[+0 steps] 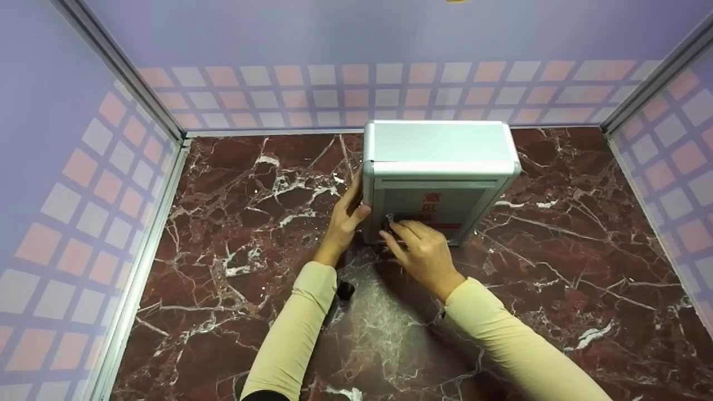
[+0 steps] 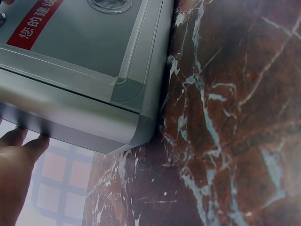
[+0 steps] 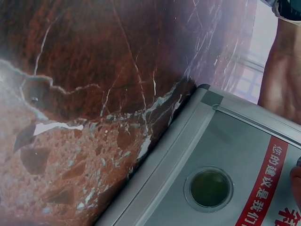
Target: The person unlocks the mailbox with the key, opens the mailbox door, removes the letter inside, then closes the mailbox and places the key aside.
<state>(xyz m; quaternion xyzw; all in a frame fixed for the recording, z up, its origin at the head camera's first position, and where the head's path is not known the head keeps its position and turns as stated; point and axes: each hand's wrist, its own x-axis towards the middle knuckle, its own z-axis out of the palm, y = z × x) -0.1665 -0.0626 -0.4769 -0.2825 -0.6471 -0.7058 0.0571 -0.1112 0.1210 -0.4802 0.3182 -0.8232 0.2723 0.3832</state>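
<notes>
A silver metal suggestion box with red lettering stands upright on the marble-patterned surface. My left hand rests along its left side, thumb at the front edge; in the left wrist view its fingers touch that side. On the front panel's left part, my right hand pinches a small metal piece at the lock, too small and covered to tell exactly. The left wrist view shows a round metal lock near the red strip. A round clear window is low on the panel.
A dark red surface with white veins spreads around the box. Lilac walls with pink and white squares enclose it at the back, left and right. A small black object shows beside the left sleeve.
</notes>
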